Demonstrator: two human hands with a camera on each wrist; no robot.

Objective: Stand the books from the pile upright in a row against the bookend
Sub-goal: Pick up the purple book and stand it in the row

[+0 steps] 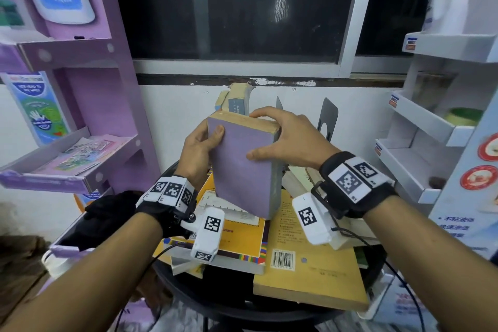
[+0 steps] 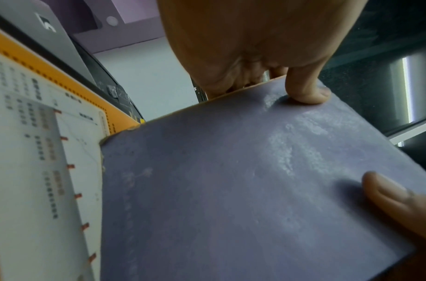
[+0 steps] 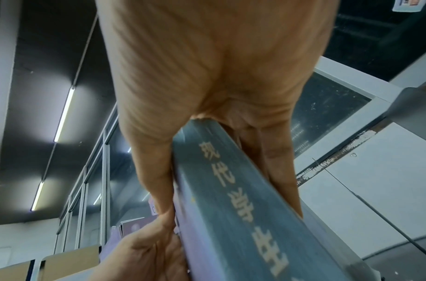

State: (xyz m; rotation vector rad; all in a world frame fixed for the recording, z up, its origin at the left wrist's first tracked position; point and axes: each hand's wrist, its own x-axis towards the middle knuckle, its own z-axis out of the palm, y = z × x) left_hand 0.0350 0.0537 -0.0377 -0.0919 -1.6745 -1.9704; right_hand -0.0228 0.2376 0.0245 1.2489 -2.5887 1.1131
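The person holds a thick purple book in both hands above the pile of books on the round dark table. The left hand grips the book's left edge, thumb pressed on the cover and fingers behind. The right hand clamps its upper right corner, thumb on the cover and fingers curled over the top edge and the far side; the right wrist view shows the grey-blue spine between thumb and fingers. The book is tilted, its lower corner down near the yellow book on the pile; whether it touches cannot be told.

The step in hand appears to be carrying one book from the pile toward the row. At the far side, a few books already stand, with a grey metal bookend to their right, partly hidden behind the right hand.

The next move likely calls for lifting the book clear, turning it fully upright, and setting it down in line with the standing books.
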